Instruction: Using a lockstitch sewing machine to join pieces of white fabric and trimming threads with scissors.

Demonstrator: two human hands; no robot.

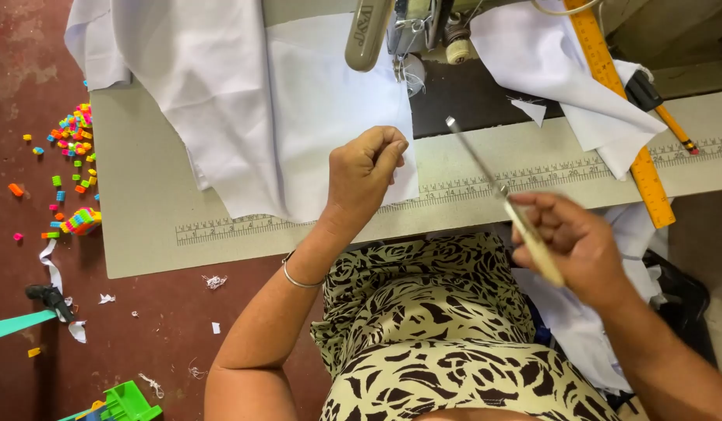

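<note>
My left hand (366,168) pinches the lower right corner of a white cloth (298,109) that lies spread over the grey sewing table (142,226). My right hand (567,238) holds a pair of scissors (493,183) by its pale handles, above the table's front edge. The metal blades point up and to the left, toward the sewing machine (407,31). The blade tips are clear of the cloth. A metal bangle sits on my left wrist.
A yellow ruler (622,101) and a black-and-yellow pencil (661,109) lie on more white cloth (556,62) at the right. A measuring scale runs along the table's front. Small coloured toy blocks (72,179) and cloth scraps are scattered on the red floor at the left.
</note>
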